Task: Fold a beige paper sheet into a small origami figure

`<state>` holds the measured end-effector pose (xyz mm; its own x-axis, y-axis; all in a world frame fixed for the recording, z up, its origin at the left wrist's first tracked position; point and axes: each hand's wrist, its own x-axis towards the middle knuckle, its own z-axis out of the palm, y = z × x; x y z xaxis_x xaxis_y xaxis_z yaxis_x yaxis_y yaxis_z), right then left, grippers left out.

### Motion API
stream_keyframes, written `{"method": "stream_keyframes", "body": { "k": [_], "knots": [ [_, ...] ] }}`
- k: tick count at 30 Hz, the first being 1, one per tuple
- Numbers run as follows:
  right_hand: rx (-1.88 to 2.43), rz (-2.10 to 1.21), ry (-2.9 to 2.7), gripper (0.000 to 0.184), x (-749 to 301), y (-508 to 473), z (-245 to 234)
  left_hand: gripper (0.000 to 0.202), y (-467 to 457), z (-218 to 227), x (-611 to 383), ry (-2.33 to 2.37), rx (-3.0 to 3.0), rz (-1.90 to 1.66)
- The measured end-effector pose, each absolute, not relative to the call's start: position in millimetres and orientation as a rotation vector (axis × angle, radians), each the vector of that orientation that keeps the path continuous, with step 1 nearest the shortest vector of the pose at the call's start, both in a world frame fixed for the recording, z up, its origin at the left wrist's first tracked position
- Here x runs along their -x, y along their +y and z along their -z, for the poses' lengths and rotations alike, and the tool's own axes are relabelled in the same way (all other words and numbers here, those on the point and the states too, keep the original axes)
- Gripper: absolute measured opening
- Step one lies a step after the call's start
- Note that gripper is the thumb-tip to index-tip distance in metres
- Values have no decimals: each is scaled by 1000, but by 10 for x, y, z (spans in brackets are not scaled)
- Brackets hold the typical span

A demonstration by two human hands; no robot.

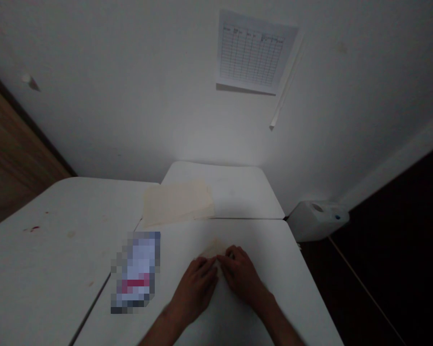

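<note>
On the white table (238,317), a small thin beige sheet (212,248) lies flat, partly covered by my fingers. My left hand (199,283) is closed at the sheet's near edge, its fingertips pressed together. My right hand (241,275) pinches the same edge from the other side, thumb and forefinger meeting the left fingertips. Exactly how the edge sits between the fingers is too dark and hidden to make out. Farther back lies a stack of larger thin beige sheets (176,203), across the joint between table tops.
A pixelated bluish flat object (135,269) with a pink band lies left of my hands. A printed table sheet (254,53) hangs on the wall. Beyond the table's right edge stands a white container (310,223). A wooden panel (10,154) borders the left.
</note>
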<state>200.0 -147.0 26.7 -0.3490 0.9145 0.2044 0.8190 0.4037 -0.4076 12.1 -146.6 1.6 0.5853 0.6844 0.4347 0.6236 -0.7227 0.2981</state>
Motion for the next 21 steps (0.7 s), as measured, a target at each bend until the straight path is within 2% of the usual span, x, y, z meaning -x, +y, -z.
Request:
{"method": "stream_keyframes", "body": {
  "k": [17,21],
  "knots": [
    [1502,-459,-2284,42,-2034,-1477,-403,27,-1490,-20,-133,1162,-2677,-868],
    [1519,-454,-2286,41,-2013,-1471,-427,35,-1503,-29,-145,1206,-2746,-810]
  ]
}}
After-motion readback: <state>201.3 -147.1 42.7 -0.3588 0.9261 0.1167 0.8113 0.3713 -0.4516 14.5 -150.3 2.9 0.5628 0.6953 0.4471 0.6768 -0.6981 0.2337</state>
